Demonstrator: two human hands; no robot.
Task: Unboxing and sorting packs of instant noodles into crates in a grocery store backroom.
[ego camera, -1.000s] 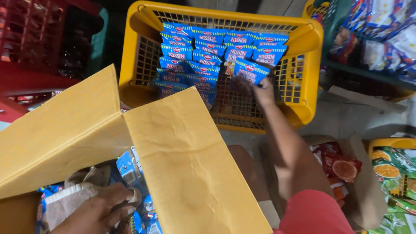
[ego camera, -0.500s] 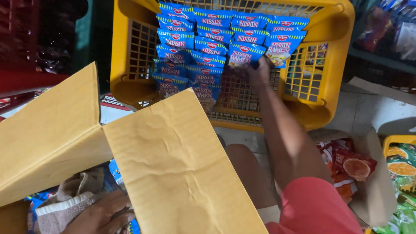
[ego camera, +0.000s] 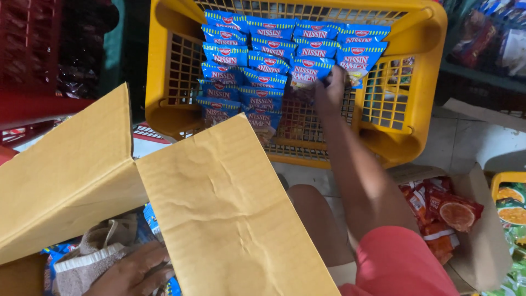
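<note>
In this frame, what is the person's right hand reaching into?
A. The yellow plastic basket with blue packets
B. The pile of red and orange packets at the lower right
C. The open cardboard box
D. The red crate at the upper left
A: the right hand is stretched out into the yellow basket, touching the stacked blue packets, while the left hand is down in the cardboard box.

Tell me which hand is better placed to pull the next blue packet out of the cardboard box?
Probably the left hand: it already rests inside the cardboard box among the blue packets. The right hand is far off in the yellow basket.
</note>
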